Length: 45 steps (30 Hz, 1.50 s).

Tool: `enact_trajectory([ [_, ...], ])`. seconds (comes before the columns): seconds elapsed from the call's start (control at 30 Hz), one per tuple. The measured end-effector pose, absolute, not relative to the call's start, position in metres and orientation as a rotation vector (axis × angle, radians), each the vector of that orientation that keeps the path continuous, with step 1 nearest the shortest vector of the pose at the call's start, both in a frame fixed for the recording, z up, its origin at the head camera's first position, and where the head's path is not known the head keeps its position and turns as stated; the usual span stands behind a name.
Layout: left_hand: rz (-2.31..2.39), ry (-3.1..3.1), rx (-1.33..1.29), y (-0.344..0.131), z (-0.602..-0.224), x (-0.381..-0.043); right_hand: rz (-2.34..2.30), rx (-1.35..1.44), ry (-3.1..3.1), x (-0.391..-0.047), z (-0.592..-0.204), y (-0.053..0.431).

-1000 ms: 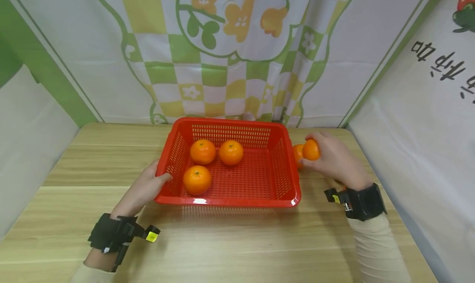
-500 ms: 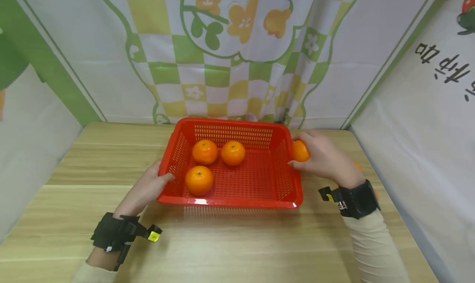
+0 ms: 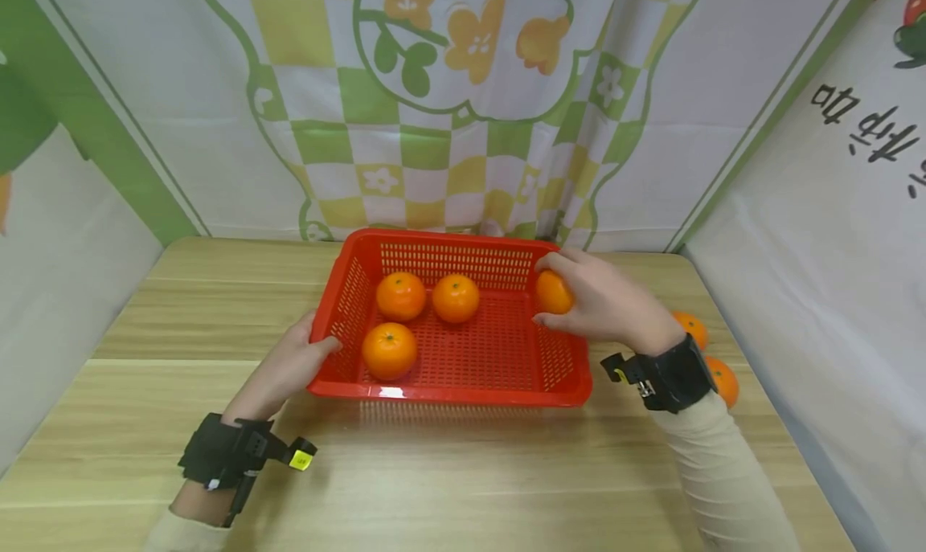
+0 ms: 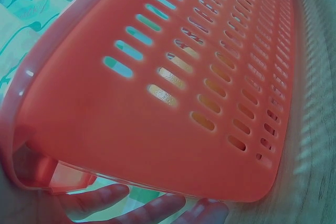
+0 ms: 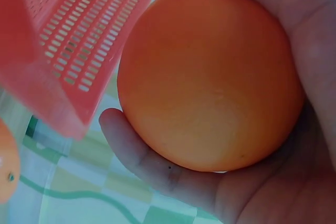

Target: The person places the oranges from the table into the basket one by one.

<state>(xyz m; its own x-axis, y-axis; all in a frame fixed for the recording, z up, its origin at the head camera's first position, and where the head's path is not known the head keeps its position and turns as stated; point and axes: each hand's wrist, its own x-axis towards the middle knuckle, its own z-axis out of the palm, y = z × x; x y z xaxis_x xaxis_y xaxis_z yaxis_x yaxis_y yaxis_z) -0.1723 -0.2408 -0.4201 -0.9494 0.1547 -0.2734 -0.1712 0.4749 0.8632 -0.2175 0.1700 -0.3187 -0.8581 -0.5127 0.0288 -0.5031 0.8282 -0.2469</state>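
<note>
A red plastic basket (image 3: 477, 396) with slotted walls stands on the table. My left hand (image 3: 292, 363) grips its left rim, thumb inside and fingers outside; in the left wrist view the fingers (image 4: 152, 208) show beneath the basket wall (image 4: 105, 140). My right hand (image 3: 596, 299) holds an orange (image 3: 555, 292) over the basket's right end. Close up in the right wrist view, thumb and fingers curl round that orange (image 5: 210, 77). Inside the basket, to the left, are three more oranges: front (image 3: 390, 351), back left (image 3: 401, 296) and back middle (image 3: 456, 298).
Two oranges, one farther back (image 3: 690, 329) and one nearer (image 3: 722, 381), lie on the wooden table (image 3: 463, 480) beside my right wrist. A patterned curtain (image 3: 434, 150) hangs behind the table. White panels (image 3: 817, 255) flank it.
My right hand has carried the orange leftward from beside the basket to over its right end. Two oranges on the right have come into clearer view. My left hand keeps its grip.
</note>
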Motion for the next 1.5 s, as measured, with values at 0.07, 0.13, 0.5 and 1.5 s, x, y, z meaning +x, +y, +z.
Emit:
enact_trajectory([
  [0.07, 1.462, 2.413, -0.018, -0.241, -0.421, -0.172, -0.384, -0.847, 2.958, -0.218, -0.317, 0.165],
  [0.13, 1.460, 2.413, -0.022, -0.241, -0.421, -0.172, -0.380, -0.869, 2.948, -0.219, -0.316, 0.161],
  [0.5, 1.467, 2.408, -0.027, -0.240, -0.421, -0.172, -0.432, -1.023, 2.934, -0.226, -0.309, 0.143],
  [1.5, 1.468, 2.413, -0.038, -0.240, -0.420, -0.172, -0.237, -1.383, 2.829, -0.238, -0.325, 0.093],
])
